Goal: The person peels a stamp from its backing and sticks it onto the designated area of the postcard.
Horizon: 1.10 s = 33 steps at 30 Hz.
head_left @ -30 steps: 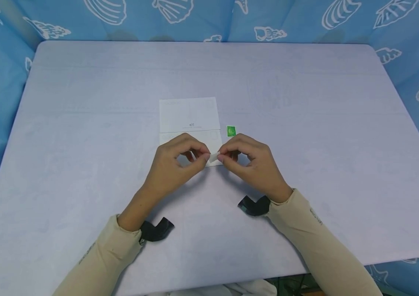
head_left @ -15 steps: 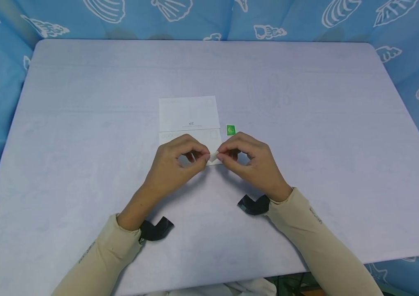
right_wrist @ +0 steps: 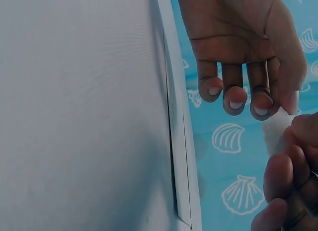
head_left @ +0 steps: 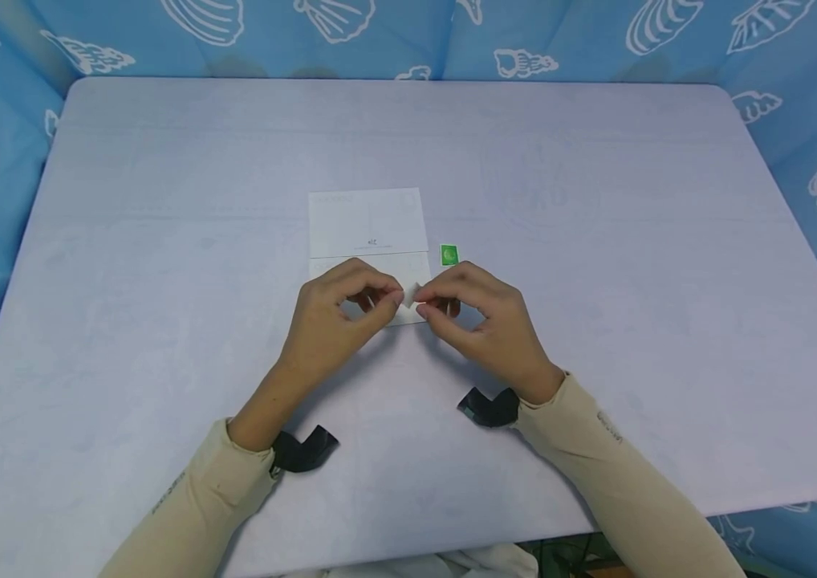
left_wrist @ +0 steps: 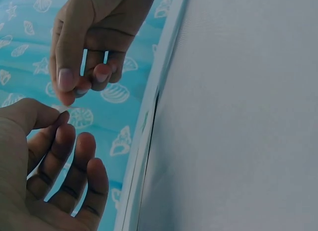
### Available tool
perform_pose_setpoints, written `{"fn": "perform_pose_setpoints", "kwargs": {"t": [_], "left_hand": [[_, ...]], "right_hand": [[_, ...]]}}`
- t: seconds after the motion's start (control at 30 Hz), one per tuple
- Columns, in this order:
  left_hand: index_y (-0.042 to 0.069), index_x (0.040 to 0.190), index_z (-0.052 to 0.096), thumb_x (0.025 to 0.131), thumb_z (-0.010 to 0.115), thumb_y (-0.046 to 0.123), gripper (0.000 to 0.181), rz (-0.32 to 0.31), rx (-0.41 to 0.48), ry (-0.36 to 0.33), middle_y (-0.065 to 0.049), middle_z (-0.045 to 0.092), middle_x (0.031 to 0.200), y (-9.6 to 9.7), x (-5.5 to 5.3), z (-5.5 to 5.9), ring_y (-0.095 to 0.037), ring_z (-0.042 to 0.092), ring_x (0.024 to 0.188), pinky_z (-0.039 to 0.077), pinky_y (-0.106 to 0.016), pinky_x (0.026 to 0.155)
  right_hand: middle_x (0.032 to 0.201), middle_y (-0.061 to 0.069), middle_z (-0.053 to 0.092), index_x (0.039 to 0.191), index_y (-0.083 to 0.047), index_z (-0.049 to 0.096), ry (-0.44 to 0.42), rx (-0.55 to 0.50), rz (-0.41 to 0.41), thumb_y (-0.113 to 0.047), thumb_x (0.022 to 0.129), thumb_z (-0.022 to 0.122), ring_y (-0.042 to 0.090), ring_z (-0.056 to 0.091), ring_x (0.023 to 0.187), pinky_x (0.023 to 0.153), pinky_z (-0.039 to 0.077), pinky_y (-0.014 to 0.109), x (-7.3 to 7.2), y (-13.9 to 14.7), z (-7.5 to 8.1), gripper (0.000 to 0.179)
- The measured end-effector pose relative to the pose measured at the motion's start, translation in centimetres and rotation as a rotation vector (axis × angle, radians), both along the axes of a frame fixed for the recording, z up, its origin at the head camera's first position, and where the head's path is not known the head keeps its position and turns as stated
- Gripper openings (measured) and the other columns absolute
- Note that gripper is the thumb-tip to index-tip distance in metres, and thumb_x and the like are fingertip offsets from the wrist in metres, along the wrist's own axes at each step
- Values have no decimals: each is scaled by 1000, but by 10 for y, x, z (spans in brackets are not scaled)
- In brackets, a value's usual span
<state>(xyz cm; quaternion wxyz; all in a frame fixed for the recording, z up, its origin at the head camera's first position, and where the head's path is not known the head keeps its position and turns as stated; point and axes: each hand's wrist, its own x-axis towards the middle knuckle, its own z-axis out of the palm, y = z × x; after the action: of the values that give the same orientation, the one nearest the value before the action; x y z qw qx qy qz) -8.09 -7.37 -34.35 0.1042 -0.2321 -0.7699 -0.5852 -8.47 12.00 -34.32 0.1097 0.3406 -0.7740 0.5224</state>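
A small, thin white piece of paper (head_left: pixel 410 296) is held up in front of me, also visible as a pale translucent piece of paper (right_wrist: pixel 276 134) in the right wrist view. My left hand (head_left: pixel 329 309) pinches it between thumb and forefinger. Close at its other edge is my right hand (head_left: pixel 484 317), forefinger and thumb slightly parted in the head view. Under the hands lies a flat white paper sheet (head_left: pixel 365 218) with faint print and a line across it; the hands hide part of its lower half. A small green stamp-like square (head_left: pixel 449 255) lies beside its right edge.
A pale cloth covers the wide table (head_left: pixel 632 241). Around it hangs a blue curtain (head_left: pixel 582 36) with white shell prints. Black wrist bands (head_left: pixel 305 449) stick out below both sleeves. The table's front edge runs beneath the forearms.
The right thumb and forefinger, earlier together on the small paper, have come slightly apart. Both hands and the paper have shifted a little left. The sheet and the green square stay put.
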Motion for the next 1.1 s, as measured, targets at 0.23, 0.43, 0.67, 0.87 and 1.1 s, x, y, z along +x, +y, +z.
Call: {"fn": "perform_pose_setpoints", "kwargs": {"t": [0.23,0.43,0.67,0.87,1.1], "left_hand": [[-1,84,68,81,66,-1,4,0,-29,-22,-7,63,80,2,1,2,-13,55,70,51,-37,62],[0,85,69,81,66,0,5,-9,-28,-29,-7,63,80,2,2,2,-12,55,70,51,-35,62],[-1,85,68,81,66,-1,5,-10,-36,-16,-7,63,81,3,2,1,-13,56,69,51,-33,61],[-1,85,68,80,66,-1,5,-8,-40,-2,-8,62,80,3,1,0,-13,56,69,51,-35,61],[-1,86,68,80,67,-1,5,-8,-40,-2,-8,62,81,3,1,-2,-13,56,69,51,-36,61]], "right_hand": [[84,8,60,89,1,68,-9,16,-24,10,75,67,14,52,70,59,44,29,1,0,1,17],[84,6,60,89,1,68,-4,20,-27,8,76,68,12,52,71,60,43,27,1,-1,0,15],[87,0,60,91,-3,70,-14,27,-30,0,78,70,10,52,72,62,43,24,-4,3,-15,14],[84,7,60,88,3,68,-9,32,-27,7,75,69,12,52,70,59,44,28,1,-1,-2,14],[85,6,61,89,-1,69,-21,32,-28,2,75,71,12,53,70,60,44,26,-5,2,-17,15]]}}
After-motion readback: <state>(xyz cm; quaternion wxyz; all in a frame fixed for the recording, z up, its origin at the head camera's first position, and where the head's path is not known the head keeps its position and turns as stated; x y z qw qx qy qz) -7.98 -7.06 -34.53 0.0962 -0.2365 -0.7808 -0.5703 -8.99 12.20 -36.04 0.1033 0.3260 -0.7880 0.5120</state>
